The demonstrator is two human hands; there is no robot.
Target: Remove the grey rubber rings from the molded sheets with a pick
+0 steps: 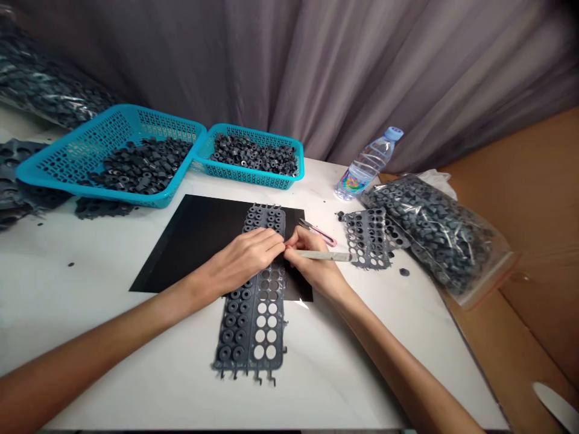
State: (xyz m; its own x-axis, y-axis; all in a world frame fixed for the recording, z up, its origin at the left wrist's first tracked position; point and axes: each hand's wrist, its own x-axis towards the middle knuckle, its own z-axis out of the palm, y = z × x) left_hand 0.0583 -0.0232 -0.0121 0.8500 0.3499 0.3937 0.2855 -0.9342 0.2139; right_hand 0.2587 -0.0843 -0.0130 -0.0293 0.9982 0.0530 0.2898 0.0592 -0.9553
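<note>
A long grey rubber moulded sheet [253, 325] with rows of small rings and punched-out holes lies across a black mat [194, 241] on the white table. My left hand [246, 256] rests palm down on the sheet, fingers curled and pressed at its right edge. My right hand [312, 259] meets it fingertip to fingertip and grips a slim metal blade tool [328, 255] that points right. What the fingertips pinch between them is too small to see.
Two turquoise baskets [58, 172] [253, 176] of loose dark rings stand at the back. An emptied sheet piece [368, 238], pink snips [322, 234], a water bottle [366, 166] and a clear bag of rings [434, 235] lie to the right. More sheets are stacked at far left [13, 181].
</note>
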